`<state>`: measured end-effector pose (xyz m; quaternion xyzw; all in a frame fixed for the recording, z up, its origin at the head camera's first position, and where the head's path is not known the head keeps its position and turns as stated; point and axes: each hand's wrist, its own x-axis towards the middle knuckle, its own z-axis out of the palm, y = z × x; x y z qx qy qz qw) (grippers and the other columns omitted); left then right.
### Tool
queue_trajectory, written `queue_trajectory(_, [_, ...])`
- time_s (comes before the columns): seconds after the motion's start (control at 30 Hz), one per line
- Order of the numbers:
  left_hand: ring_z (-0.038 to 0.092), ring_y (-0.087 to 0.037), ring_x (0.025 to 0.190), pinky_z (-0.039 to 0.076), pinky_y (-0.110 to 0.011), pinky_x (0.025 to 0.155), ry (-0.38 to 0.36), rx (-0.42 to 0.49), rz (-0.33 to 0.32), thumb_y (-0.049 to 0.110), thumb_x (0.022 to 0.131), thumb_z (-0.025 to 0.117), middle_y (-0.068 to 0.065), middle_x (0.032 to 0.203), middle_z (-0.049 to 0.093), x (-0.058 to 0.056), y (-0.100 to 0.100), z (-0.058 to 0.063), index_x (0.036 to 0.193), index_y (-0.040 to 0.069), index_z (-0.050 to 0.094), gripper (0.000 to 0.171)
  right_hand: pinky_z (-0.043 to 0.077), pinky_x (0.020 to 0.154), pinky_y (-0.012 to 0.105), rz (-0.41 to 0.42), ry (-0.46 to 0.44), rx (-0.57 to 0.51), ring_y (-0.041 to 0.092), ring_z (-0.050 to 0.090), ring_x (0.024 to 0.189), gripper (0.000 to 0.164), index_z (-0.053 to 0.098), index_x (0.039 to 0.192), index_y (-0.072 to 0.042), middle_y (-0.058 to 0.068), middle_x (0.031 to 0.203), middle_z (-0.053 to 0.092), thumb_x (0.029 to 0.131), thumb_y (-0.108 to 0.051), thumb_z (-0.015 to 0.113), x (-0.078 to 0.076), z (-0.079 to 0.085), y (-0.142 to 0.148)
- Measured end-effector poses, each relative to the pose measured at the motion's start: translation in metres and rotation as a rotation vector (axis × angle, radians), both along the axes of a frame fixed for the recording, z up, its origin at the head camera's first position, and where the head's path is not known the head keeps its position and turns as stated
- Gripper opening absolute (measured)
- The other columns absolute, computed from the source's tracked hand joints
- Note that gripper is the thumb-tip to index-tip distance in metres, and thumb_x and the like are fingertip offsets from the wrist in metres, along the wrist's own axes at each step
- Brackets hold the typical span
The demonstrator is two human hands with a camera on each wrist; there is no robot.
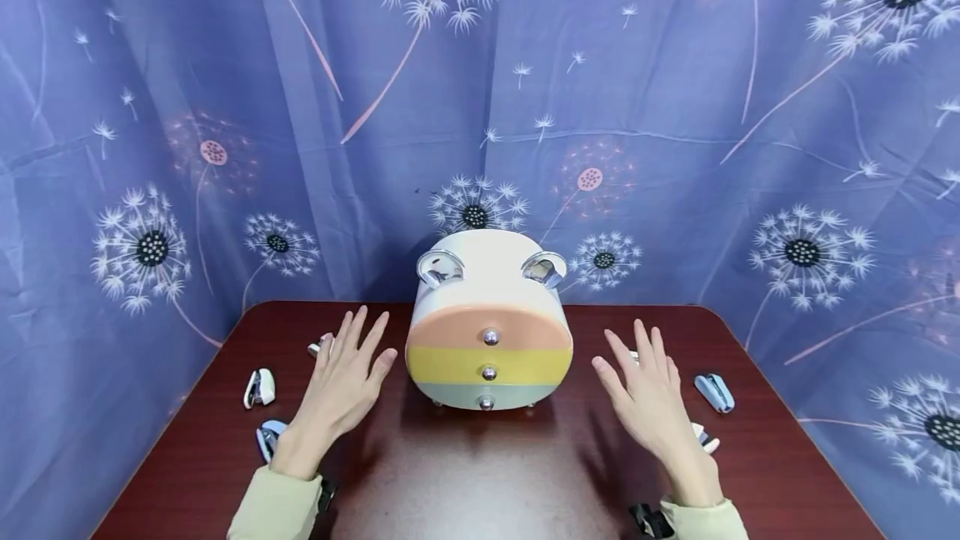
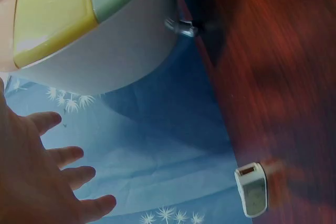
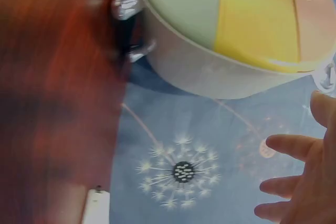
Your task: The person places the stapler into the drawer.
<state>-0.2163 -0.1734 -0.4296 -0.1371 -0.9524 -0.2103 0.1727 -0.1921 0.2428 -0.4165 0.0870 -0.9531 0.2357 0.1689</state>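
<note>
Both hands hover above the table with fingers spread and nothing held. My left hand (image 1: 337,394) is to the left of a rounded white drawer box (image 1: 491,273), and my right hand (image 1: 648,398) is to its right. The box has peach, yellow and green drawer fronts, each with a silver knob (image 1: 489,373), and two silver ear-shaped pieces on top. Near the left hand lie a white mini stapler (image 1: 260,388) and a blue one (image 1: 270,440), partly covered by the wrist. Right of the right hand lies a light blue mini stapler (image 1: 715,392); a white item (image 1: 705,438) is half hidden behind the wrist.
The dark red wooden table (image 1: 480,482) ends at a blue dandelion-print curtain (image 1: 375,107) behind and at the sides. A small pale item (image 1: 314,349) peeks out behind the left fingers; another (image 1: 635,357) shows between the right fingers.
</note>
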Motion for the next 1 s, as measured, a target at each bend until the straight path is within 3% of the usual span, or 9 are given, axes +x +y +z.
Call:
queue_trajectory(0.27, [0.014,-0.035,0.146,0.015,-0.060,0.110,-0.012,0.169,-0.014,0.043,0.106,0.032,-0.017,0.156,0.026,-0.002,0.011,0.002,0.150,0.012,0.039,0.054,0.022,0.099,0.070,0.063,0.232,-0.072,0.045,0.020,0.141,0.043,0.057,0.133,-0.004,0.026,0.150,0.033,0.098,-0.031,0.059,0.006,0.014,-0.012])
queue_trajectory(0.57, [0.043,-0.031,0.131,0.035,-0.050,0.104,0.075,0.426,-0.094,0.037,0.106,0.039,-0.012,0.145,0.044,-0.012,0.026,0.015,0.137,0.008,0.054,0.045,0.028,0.103,0.058,0.128,0.451,-0.149,0.037,0.034,0.136,0.035,0.065,0.122,-0.004,0.018,0.142,0.047,0.088,-0.012,0.070,0.011,0.029,-0.028])
queue_trajectory(0.77, [0.058,-0.022,0.108,0.048,-0.042,0.086,0.128,0.539,-0.117,0.035,0.105,0.044,-0.007,0.131,0.055,-0.023,0.036,0.025,0.127,0.008,0.062,0.040,0.030,0.106,0.039,0.186,0.525,-0.215,0.032,0.043,0.129,0.030,0.068,0.117,-0.004,0.013,0.135,0.054,0.087,-0.010,0.070,0.011,0.037,-0.041])
queue_trajectory(0.87, [0.058,-0.016,0.092,0.049,-0.034,0.076,0.143,0.591,-0.121,0.033,0.104,0.048,-0.005,0.119,0.059,-0.029,0.041,0.030,0.120,0.007,0.066,0.035,0.031,0.104,0.033,0.210,0.538,-0.244,0.030,0.046,0.124,0.029,0.068,0.116,-0.003,0.012,0.131,0.057,0.088,-0.010,0.070,0.010,0.042,-0.050])
queue_trajectory(1.0, [0.058,-0.014,0.084,0.047,-0.028,0.071,0.157,0.630,-0.099,0.031,0.102,0.053,-0.004,0.105,0.061,-0.035,0.045,0.036,0.111,0.007,0.068,0.030,0.034,0.100,0.032,0.246,0.584,-0.272,0.029,0.051,0.116,0.025,0.070,0.112,-0.002,0.012,0.122,0.061,0.088,-0.009,0.069,0.008,0.047,-0.064])
